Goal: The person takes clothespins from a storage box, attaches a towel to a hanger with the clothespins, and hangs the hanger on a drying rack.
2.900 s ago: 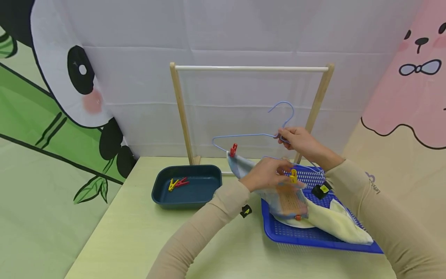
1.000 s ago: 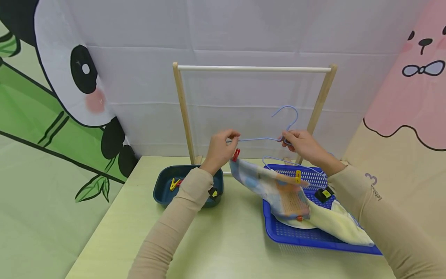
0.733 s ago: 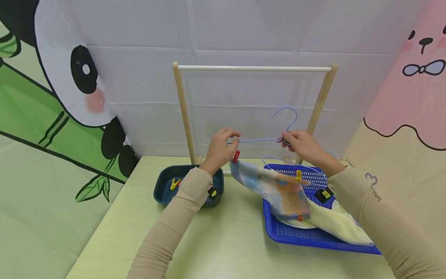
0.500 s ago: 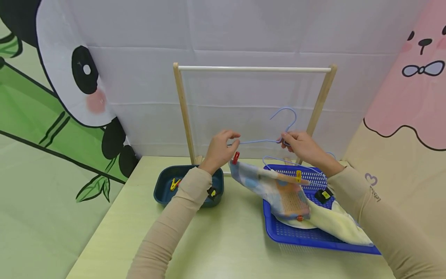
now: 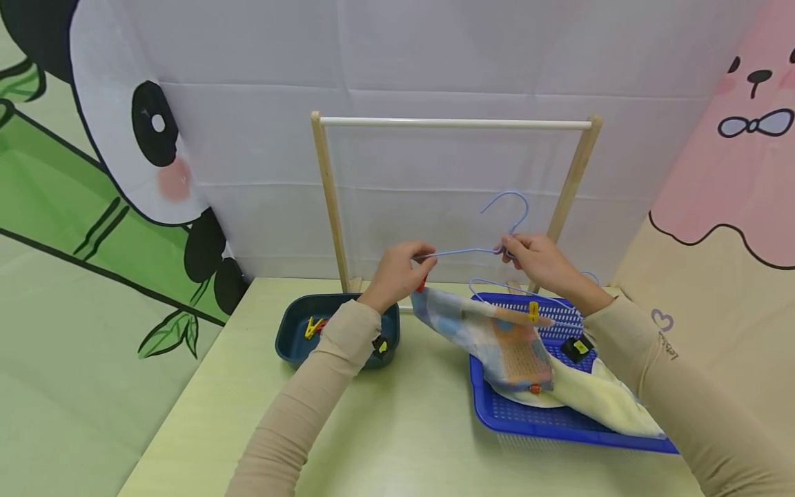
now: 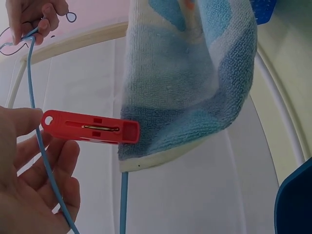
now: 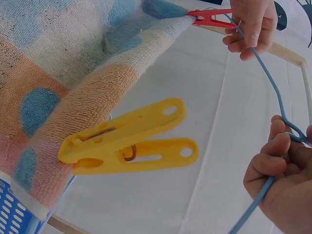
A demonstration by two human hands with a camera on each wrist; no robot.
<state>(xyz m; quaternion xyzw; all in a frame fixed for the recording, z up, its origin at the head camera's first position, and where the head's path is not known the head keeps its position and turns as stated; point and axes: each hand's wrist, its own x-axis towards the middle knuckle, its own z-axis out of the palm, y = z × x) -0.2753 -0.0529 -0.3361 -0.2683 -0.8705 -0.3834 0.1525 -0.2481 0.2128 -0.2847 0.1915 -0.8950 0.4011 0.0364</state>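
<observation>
My right hand [image 5: 543, 266] grips the blue wire clothes hanger [image 5: 462, 251] at the base of its upright hook. My left hand [image 5: 397, 275] has its thumb and curled fingers round the hanger's left arm, beside a red clothespin [image 6: 90, 127]. That clothespin bites the corner of a patterned terry towel [image 5: 456, 317], which hangs from the hanger's lower bar. A yellow clothespin [image 7: 129, 141] clamps the towel's other end, below my right hand. In the left wrist view, the thumb tip meets the red clothespin's handle end; whether it presses there I cannot tell.
Behind the hands stands a wooden rack with a white rail [image 5: 453, 124]. A dark teal tray [image 5: 288, 345] with red and yellow clothespins is at left. The blue basket [image 5: 497, 417] at right holds a pale yellow cloth [image 5: 596, 400], a second hanger [image 5: 497, 280] and an orange-red clip [image 5: 535, 388].
My left hand first let go near the yellow clothespin and moved left to the hanger's arm. Lately it has shifted slightly right and down, closer to the red clothespin. My right hand keeps its grip.
</observation>
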